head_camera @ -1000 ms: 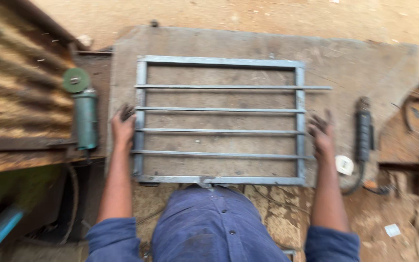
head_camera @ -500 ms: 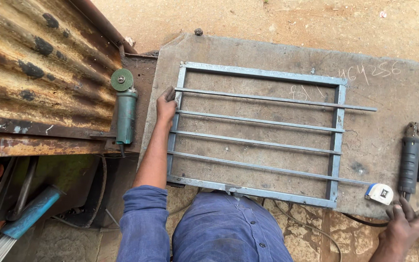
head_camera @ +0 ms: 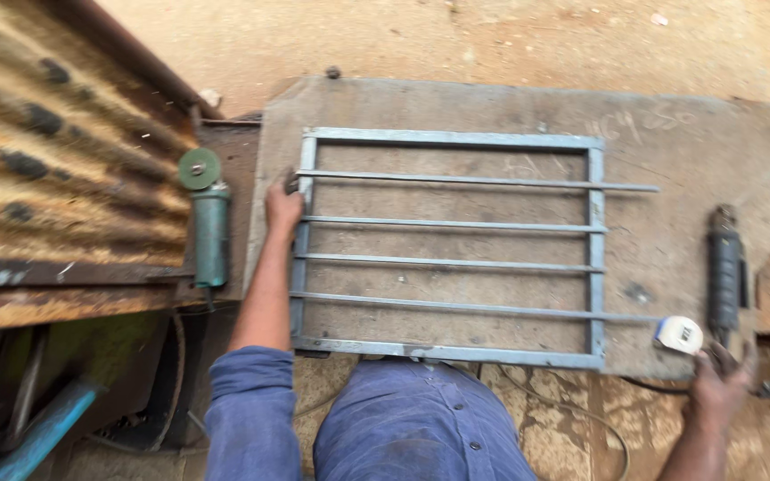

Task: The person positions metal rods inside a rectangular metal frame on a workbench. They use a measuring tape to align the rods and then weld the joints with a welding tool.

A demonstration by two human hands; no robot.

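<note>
The right hand (head_camera: 716, 385) has left the grille (head_camera: 449, 248) at frame centre and now reaches, fingers loosely curled, toward the black tool (head_camera: 724, 274) at lower right, while the left hand (head_camera: 283, 207) still grips the left rail, steadying it.

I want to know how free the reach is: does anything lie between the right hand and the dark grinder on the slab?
Nothing visible does. The right hand sits just below the dark grinder's lower end; the tape measure lies just to its left, off that line.
</note>
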